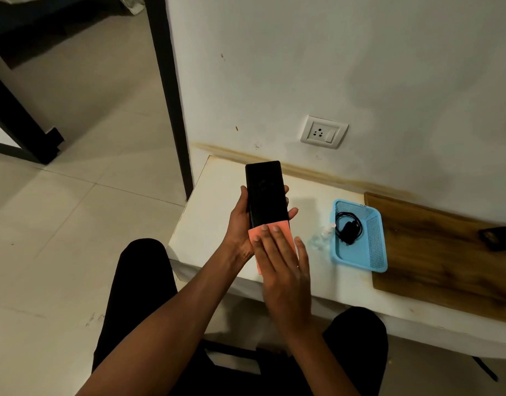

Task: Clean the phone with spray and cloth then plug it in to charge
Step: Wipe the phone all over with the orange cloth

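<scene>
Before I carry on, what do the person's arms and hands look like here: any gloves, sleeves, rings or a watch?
Both forearms are bare up to the frame edge, with no sleeves visible. The left hand and right hand have no gloves, and no rings, watch or bracelet show. Fingernails look short and unpainted.

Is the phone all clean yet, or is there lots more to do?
Not finished. The left hand holds the black phone while the right hand presses the pink cloth flat on its lower end, so wiping is under way. Whether it was sprayed cannot be told; the small clear spray bottle stands on the white table. Charging is left: the black charger cable lies coiled in the blue mesh basket, and the white wall socket is empty.
</scene>
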